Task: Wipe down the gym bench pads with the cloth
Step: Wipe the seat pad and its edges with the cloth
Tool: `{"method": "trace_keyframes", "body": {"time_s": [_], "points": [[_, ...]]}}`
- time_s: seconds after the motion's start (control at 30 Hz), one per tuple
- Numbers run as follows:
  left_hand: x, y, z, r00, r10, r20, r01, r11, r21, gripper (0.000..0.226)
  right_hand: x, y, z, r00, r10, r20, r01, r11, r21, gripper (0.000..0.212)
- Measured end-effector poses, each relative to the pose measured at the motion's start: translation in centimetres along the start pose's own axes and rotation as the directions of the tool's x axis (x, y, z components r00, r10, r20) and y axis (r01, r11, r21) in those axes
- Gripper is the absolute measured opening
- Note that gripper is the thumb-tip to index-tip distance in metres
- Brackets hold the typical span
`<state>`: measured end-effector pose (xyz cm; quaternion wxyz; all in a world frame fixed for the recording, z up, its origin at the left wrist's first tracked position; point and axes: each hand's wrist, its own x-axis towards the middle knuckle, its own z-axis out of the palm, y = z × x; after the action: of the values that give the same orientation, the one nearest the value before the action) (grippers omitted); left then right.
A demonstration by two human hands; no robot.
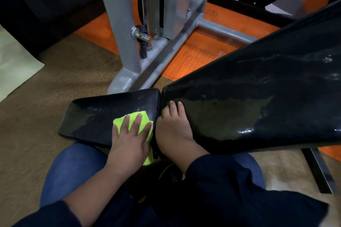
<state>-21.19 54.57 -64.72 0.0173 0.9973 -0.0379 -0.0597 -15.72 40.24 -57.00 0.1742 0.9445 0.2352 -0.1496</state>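
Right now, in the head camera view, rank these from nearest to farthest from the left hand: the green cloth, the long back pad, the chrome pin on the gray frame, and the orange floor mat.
1. green cloth: under the left hand, on the seat pad.
2. long back pad: to its right, where the right hand rests.
3. orange floor mat: beyond the pads.
4. chrome pin: above, on the gray frame.

The last two are roughly close.

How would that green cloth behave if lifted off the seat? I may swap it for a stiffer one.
Likely floppy: the cloth lies flat under the left hand and droops over the seat pad edge. Probably light, being thin. The pad shows wet streaks, so it may be damp and cling slightly.
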Motion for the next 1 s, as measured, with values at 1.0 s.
{"method": "trace_keyframes", "body": {"time_s": [1.0], "points": [[3.3, -4.0, -0.6, 0.998, 0.002, -0.056, -0.003, 1.0, -0.026, 0.067, 0.0, -0.7, 1.5, 0.992, -0.099, -0.078, 0.095, 0.994, -0.045, 0.062]]}}
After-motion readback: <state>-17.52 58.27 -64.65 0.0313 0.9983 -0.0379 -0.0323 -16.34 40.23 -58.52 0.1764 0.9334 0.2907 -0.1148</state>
